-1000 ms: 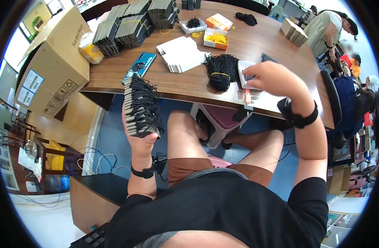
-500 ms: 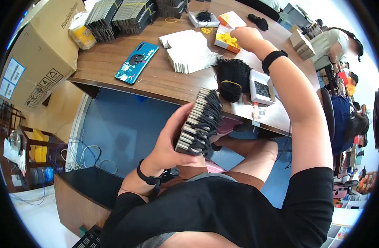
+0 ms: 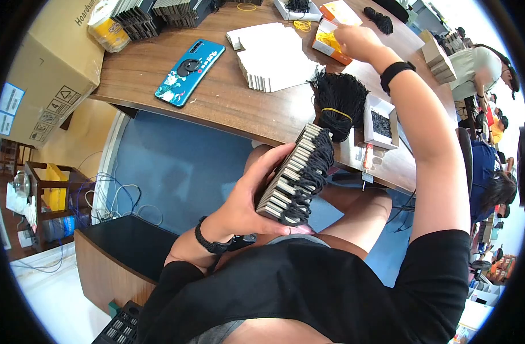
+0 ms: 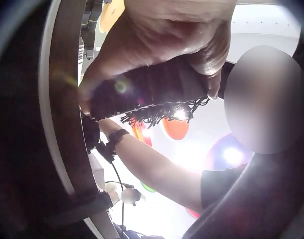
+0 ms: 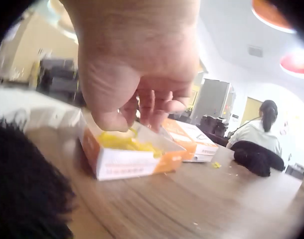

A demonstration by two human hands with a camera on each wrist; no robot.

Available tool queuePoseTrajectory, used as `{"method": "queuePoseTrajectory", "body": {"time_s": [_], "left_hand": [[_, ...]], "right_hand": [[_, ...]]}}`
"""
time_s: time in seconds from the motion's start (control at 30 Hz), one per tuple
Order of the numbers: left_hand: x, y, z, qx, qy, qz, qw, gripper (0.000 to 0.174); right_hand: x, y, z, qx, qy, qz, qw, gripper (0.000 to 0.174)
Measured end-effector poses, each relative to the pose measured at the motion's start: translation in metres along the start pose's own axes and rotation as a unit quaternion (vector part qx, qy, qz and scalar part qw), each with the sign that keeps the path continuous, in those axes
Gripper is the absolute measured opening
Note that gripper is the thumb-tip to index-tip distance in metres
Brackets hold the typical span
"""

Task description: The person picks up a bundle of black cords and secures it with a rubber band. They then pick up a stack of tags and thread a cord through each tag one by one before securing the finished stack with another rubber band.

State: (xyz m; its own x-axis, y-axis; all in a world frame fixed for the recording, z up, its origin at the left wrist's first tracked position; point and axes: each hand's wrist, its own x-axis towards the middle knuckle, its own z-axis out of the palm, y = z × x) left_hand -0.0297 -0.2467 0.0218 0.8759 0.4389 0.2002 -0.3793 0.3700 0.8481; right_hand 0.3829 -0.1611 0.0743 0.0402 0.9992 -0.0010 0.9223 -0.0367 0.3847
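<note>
My left hand (image 3: 235, 199) grips a thick stack of grey cards (image 3: 285, 184) with black cords looped along one side, thumb at the near end and fingers round the far side. In the left wrist view the stack (image 4: 147, 87) spans between thumb and fingers, its cord ends hanging. My right hand (image 3: 360, 43) reaches over an open orange-and-white box (image 3: 341, 58) of yellow rubber bands (image 5: 129, 143). Seen from the right wrist, its thumb and loosely bent fingers point down at the bands, with a gap between them and no band visibly pinched.
On the table lie white cards (image 3: 271, 60), a blue phone (image 3: 189, 71), a bundle of black cords (image 3: 340, 97) and a white tray (image 3: 380, 137) of small black pieces. Banded card stacks (image 3: 185, 17) and a carton (image 3: 56, 74) stand left. Another person (image 3: 474, 69) is at the far right.
My right hand has gone from above the tray of black pieces to the rubber band box. The left hand has brought the card stack rightward, towards the body's middle, and turned it.
</note>
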Motion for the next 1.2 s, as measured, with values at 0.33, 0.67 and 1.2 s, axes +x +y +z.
{"method": "queuePoseTrajectory", "body": {"time_s": [0.33, 0.67, 1.2], "left_hand": [[-0.002, -0.002, 0.023, 0.028, 0.063, 0.045, 0.997, 0.115], [-0.002, -0.020, 0.046, 0.060, 0.101, 0.040, 0.992, 0.098], [0.033, -0.062, 0.105, 0.225, 0.096, 0.088, 0.966, 0.097]], "right_hand": [[-0.022, 0.011, -0.017, 0.698, 0.118, 0.398, 0.584, 0.017], [-0.228, -0.090, -0.091, 0.998, -0.014, -0.024, 0.059, 0.008], [-0.323, -0.183, -0.117, 0.426, 0.256, 0.243, 0.833, 0.078]]}}
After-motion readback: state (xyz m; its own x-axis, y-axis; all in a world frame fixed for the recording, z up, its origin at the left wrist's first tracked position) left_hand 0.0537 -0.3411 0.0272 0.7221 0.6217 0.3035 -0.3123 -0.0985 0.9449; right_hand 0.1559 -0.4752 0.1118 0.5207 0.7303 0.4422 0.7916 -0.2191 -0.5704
